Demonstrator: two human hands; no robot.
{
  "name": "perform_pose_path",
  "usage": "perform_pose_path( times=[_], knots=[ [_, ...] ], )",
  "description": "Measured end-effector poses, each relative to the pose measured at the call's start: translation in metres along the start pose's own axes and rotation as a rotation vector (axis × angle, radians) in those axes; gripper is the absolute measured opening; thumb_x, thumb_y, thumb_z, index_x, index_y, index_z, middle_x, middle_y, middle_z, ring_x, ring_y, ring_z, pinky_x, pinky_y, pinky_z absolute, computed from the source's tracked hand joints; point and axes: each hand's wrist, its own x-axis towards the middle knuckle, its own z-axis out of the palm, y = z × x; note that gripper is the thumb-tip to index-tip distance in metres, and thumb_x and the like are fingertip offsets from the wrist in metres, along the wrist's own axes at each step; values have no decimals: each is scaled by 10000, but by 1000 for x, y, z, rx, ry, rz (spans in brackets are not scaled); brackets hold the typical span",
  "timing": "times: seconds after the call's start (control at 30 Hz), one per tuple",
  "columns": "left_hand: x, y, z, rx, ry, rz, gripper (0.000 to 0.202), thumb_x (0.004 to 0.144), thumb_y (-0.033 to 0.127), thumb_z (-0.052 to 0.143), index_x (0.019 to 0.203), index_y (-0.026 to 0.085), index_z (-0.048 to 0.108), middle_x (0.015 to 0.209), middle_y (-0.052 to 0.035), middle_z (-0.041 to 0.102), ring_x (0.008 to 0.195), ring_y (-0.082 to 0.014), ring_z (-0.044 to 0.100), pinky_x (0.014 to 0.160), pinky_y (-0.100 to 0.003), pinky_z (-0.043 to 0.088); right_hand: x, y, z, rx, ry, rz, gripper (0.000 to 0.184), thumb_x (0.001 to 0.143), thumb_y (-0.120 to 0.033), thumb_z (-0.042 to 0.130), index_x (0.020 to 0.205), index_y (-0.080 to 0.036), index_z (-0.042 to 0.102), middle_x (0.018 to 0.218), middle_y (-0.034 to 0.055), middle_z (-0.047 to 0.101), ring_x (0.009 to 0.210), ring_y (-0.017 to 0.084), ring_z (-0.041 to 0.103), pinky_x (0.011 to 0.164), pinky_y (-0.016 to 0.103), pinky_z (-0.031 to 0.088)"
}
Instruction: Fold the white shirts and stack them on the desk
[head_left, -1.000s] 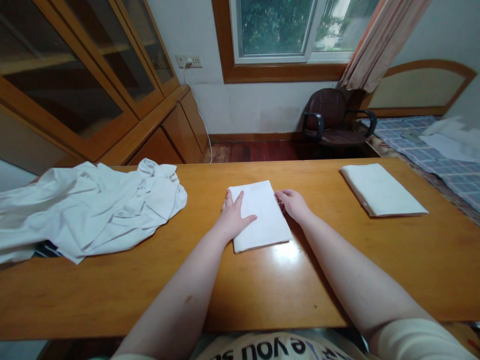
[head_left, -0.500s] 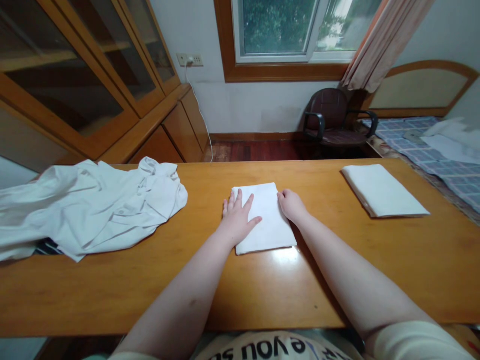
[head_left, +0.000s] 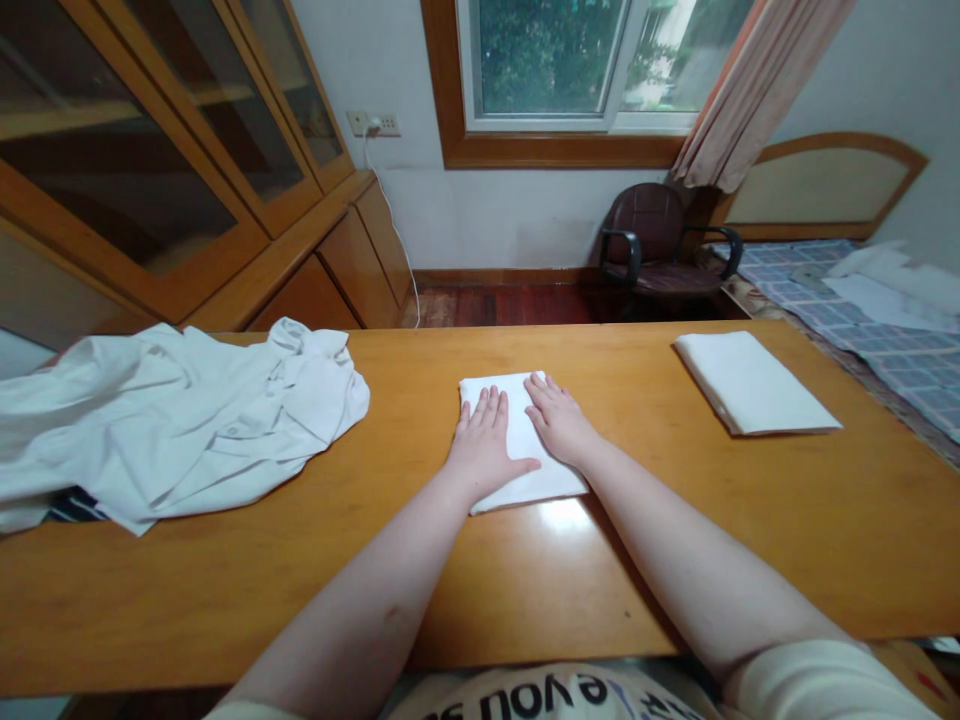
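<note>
A white cloth folded into a rectangle (head_left: 525, 485) lies flat on the wooden table (head_left: 360, 590) in front of me. My left hand (head_left: 487, 445) rests palm down on its left part, thumb stretched out to the right. On its upper right part lies my right hand (head_left: 559, 420), also flat, with fingers extended and pointing up and to the left. Neither hand grips anything. To the right lies another folded white cloth (head_left: 757, 385), apart from my hands. A loose, crumpled white garment (head_left: 225, 420) with a button is heaped on the left.
Beyond the table stand a brown armchair (head_left: 652, 240) and a bed (head_left: 862, 290) with a checked cover. A wooden cabinet (head_left: 292, 220) with glass doors is at the left. A white cord (head_left: 394, 220) hangs from the wall socket (head_left: 373, 124).
My right hand has moved from the folded cloth's right edge onto its top and its fingers have straightened. My left hand has slid slightly to the right, with its fingers closer together.
</note>
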Motion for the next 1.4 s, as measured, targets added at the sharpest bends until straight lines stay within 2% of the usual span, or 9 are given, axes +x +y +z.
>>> perform_pose_path(
  times=[0.2,0.37,0.47,0.57,0.73,1.0,1.13,1.27,1.4],
  knots=[
    [-1,-6,-4,-79,113,-214,814,847,629,339,1477,127,224,1552,-155,161,1434,-335,29,1130,-536,38,3,5,10,-49,-52,180,622,948,-424,314,1498,-152,210,1546,146,194,1412,311,180,1112,527,145],
    [3,-22,-11,-45,177,-540,858,818,641,368,1399,11,333,1496,-292,211,1415,-411,27,1102,-596,14,4,12,12,-83,-28,324,659,943,-451,301,1467,-54,265,1531,186,216,1415,348,123,1114,547,81],
    [6,-26,-16,-153,196,-491,740,796,607,459,1300,64,465,1482,-272,277,1415,-410,1,1097,-609,-5,3,13,10,-76,-22,308,635,944,-447,300,1451,-66,307,1526,189,231,1415,341,131,1106,566,79],
    [9,-24,-18,-481,259,-377,551,786,505,556,1185,126,531,1382,-226,458,1401,-381,184,1114,-569,132,1,13,8,-46,-8,274,598,947,-434,305,1448,-110,327,1517,177,265,1413,335,151,1097,587,86],
    [13,-15,-15,-1468,312,-394,521,728,394,675,1172,206,477,1189,-116,633,1086,-280,609,948,-461,467,-1,14,4,26,28,235,542,939,-403,345,1401,-126,411,1486,177,337,1401,326,206,1102,583,91],
    [13,-27,-25,-1875,93,-543,489,705,288,692,1135,89,574,1007,-168,708,947,-324,671,913,-499,499,3,15,7,878,163,74,581,800,-431,584,1315,-195,453,1348,117,531,1188,226,528,993,394,411],
    [14,-32,-30,-1893,117,-501,507,720,291,681,1173,95,562,1026,-159,706,983,-327,658,945,-513,478,-1,11,-1,1286,-58,226,647,709,-480,672,1252,-176,496,1185,129,643,984,239,647,843,382,505],
    [15,-34,-29,-1885,114,-494,546,736,335,670,1215,108,539,1056,-160,697,1007,-331,649,959,-520,464,-6,10,-9,1406,-365,270,451,715,-488,674,991,-132,653,929,112,724,825,231,685,770,348,522],
    [16,-35,-28,-1876,114,-503,590,741,361,667,1253,114,511,1079,-166,688,1012,-329,647,958,-522,462,-5,11,-4,1396,-219,318,347,715,-437,689,915,-156,653,866,71,728,757,192,677,728,313,522]
  ],
)
